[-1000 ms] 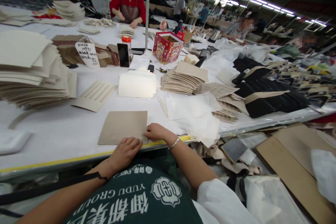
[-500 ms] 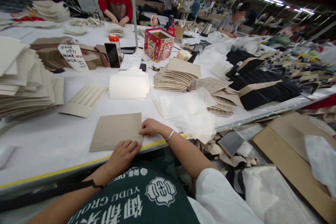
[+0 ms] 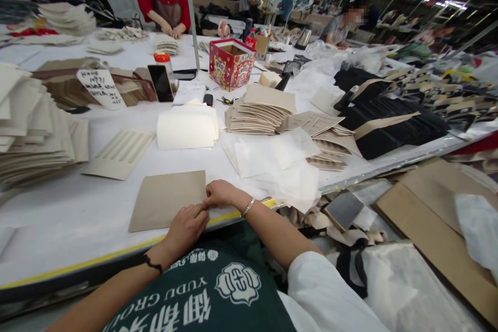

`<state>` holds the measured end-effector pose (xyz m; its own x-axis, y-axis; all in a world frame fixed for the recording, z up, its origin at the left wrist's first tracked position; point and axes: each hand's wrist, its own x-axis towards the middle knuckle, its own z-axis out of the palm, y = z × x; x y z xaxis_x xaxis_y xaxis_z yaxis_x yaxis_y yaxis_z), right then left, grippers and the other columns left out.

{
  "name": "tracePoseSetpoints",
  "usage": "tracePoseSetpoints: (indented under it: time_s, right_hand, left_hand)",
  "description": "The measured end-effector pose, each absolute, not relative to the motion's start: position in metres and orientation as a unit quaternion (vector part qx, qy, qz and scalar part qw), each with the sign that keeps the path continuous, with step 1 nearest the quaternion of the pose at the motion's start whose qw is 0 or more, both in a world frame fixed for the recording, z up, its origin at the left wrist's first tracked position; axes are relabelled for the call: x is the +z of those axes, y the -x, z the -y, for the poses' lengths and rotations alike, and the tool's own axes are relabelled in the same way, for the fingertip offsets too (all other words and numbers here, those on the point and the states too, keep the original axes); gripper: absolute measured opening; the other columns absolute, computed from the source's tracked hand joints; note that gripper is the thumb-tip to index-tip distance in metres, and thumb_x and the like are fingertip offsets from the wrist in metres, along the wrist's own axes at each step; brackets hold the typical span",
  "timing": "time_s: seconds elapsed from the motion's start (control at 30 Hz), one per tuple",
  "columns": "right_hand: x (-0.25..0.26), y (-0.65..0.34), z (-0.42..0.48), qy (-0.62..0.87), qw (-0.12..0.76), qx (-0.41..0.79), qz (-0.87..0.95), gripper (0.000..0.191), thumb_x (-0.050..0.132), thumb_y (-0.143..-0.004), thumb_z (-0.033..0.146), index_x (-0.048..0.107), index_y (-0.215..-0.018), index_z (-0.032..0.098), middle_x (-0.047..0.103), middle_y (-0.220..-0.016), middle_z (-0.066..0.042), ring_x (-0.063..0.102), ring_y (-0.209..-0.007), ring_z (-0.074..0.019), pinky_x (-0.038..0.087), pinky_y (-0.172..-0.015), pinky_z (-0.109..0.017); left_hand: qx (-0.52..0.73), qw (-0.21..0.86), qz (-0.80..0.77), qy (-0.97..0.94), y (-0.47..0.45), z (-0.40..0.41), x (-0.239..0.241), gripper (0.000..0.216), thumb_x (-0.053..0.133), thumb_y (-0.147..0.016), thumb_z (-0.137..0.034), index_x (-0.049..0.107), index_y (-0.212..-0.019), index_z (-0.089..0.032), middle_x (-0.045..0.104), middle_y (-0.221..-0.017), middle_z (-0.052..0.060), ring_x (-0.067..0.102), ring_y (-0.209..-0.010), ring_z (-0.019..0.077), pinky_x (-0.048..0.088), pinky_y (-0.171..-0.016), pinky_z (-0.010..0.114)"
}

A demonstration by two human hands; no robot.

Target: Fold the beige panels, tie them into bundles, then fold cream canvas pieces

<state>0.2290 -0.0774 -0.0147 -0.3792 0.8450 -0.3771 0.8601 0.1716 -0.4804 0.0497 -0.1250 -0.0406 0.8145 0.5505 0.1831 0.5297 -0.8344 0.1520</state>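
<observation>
- A plain taupe sheet is laid flat on the white desk, close to its yellow-marked near edge.
- The sheet's near right corner is covered by the left hand, laid with its fingers together; whether anything is gripped by it cannot be told.
- The sheet's right edge is met by the curled fingers of the right hand; whether the edge is pinched cannot be made out.
- Beyond the sheet, a ribbed panel and a cream stack are set out.
- To the right, thin white sheets are spread, partly over the desk's edge.
- Farther back, a phone is propped upright and a red box is placed.
- Across the desk, pale pieces are handled by a person in red.
</observation>
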Motion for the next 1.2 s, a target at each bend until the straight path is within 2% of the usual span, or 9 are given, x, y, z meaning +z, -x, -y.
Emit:
tracePoseSetpoints:
  time_s: [0.1,0.3,0.47,0.57,0.7,0.9,1.03,1.2]
  right_hand:
    - [-0.015,-0.236,0.068,-0.552,-0.014,-0.373,-0.746,0.020,0.054,-0.069,0.030,0.065,-0.072,0.013,0.064,-0.057,-0.003,0.057,-0.054,-0.0129,0.034,-0.049,-0.020]
    - [-0.013,-0.244,0.055,-0.556,-0.032,-0.424,-0.714,0.018,0.053,-0.069,0.025,0.065,-0.072,0.012,0.063,-0.056,-0.002,0.055,-0.049,-0.0097,0.036,-0.048,-0.018]
    - [-0.011,-0.241,0.056,-0.561,-0.010,-0.388,-0.731,0.021,0.052,-0.069,0.025,0.068,-0.075,0.012,0.066,-0.059,-0.003,0.055,-0.050,-0.0109,0.035,-0.049,-0.019]
    - [-0.011,-0.236,0.056,-0.562,0.007,-0.346,-0.751,0.020,0.054,-0.068,0.026,0.069,-0.075,0.013,0.067,-0.063,-0.005,0.059,-0.058,-0.0141,0.035,-0.050,-0.021]
    - [-0.010,-0.234,0.051,-0.554,0.028,-0.305,-0.774,0.021,0.058,-0.065,0.027,0.069,-0.076,0.014,0.069,-0.072,-0.007,0.061,-0.067,-0.0175,0.035,-0.051,-0.022]
    - [-0.003,-0.241,0.038,-0.543,0.024,-0.364,-0.756,0.020,0.052,-0.069,0.024,0.068,-0.069,0.011,0.067,-0.063,-0.006,0.058,-0.055,-0.0135,0.037,-0.050,-0.021]
    - [0.000,-0.241,0.037,-0.548,0.022,-0.388,-0.741,0.020,0.052,-0.068,0.023,0.068,-0.070,0.010,0.066,-0.061,-0.006,0.056,-0.051,-0.0118,0.038,-0.050,-0.020]
    - [-0.001,-0.237,0.038,-0.551,0.034,-0.346,-0.759,0.017,0.055,-0.065,0.024,0.067,-0.064,0.012,0.065,-0.058,-0.006,0.056,-0.053,-0.0143,0.037,-0.049,-0.022]
  left_hand:
    - [0.101,0.051,-0.285,-0.952,-0.050,0.123,-0.042,0.025,0.038,-0.091,-0.022,0.060,-0.080,-0.017,0.061,-0.096,0.007,0.055,-0.083,0.0183,0.043,-0.073,0.031]
    - [0.084,0.075,-0.287,-0.951,-0.050,0.119,-0.044,0.023,0.040,-0.090,-0.022,0.061,-0.081,-0.017,0.062,-0.096,0.007,0.057,-0.082,0.0183,0.046,-0.076,0.032]
    - [0.082,0.081,-0.299,-0.947,-0.051,0.115,-0.046,0.025,0.038,-0.090,-0.025,0.061,-0.083,-0.015,0.058,-0.116,0.013,0.059,-0.093,0.0217,0.049,-0.080,0.036]
    - [0.040,0.091,-0.301,-0.948,-0.053,0.112,-0.042,0.021,0.041,-0.088,-0.024,0.059,-0.083,-0.014,0.054,-0.125,0.015,0.061,-0.088,0.0216,0.050,-0.078,0.037]
    - [-0.015,0.102,-0.303,-0.947,-0.058,0.109,-0.033,0.015,0.044,-0.085,-0.021,0.057,-0.080,-0.015,0.053,-0.127,0.015,0.062,-0.084,0.0211,0.050,-0.076,0.036]
    - [-0.047,0.147,-0.313,-0.937,-0.061,0.103,-0.030,0.011,0.047,-0.084,-0.021,0.055,-0.083,-0.014,0.046,-0.133,0.018,0.062,-0.094,0.0234,0.049,-0.083,0.038]
    - [-0.057,0.132,-0.324,-0.935,-0.061,0.101,-0.032,0.010,0.050,-0.082,-0.022,0.054,-0.085,-0.014,0.042,-0.137,0.019,0.061,-0.100,0.0239,0.049,-0.084,0.036]
    - [-0.072,0.142,-0.340,-0.927,-0.066,0.099,-0.027,0.013,0.051,-0.081,-0.023,0.055,-0.089,-0.014,0.037,-0.139,0.020,0.065,-0.087,0.0252,0.053,-0.074,0.038]
